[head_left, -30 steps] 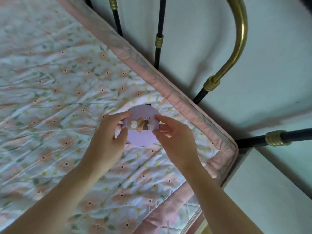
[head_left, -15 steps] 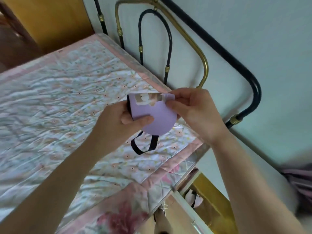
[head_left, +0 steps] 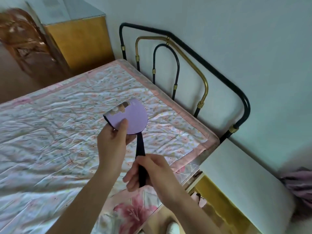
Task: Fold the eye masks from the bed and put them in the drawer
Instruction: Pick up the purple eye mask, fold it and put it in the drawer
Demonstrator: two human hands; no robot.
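Folding step in hand, judged nearly done: lilac eye mask (head_left: 130, 119) already doubled into a half-round, held up above the floral quilt (head_left: 50, 132) of the bed, near its headboard corner. Left hand (head_left: 112, 144) as the grip on the mask, thumb pressed on the lilac face, fingers behind, pinching the fold closed. Right hand (head_left: 150, 173) curled round the black elastic strap (head_left: 141, 159), drawing it taut and down from the mask's lower edge.

Next move, probably: winding or tucking the strap around the folded mask so it stays shut, then carrying it to the drawer. Calls for keeping the left pinch firm while the right hand works the strap.

Drawer (head_left: 201, 190) of the bedside cabinet partly open below the white tabletop (head_left: 236, 174); something pale with a dark strap visible inside, possibly another mask, too small to tell.
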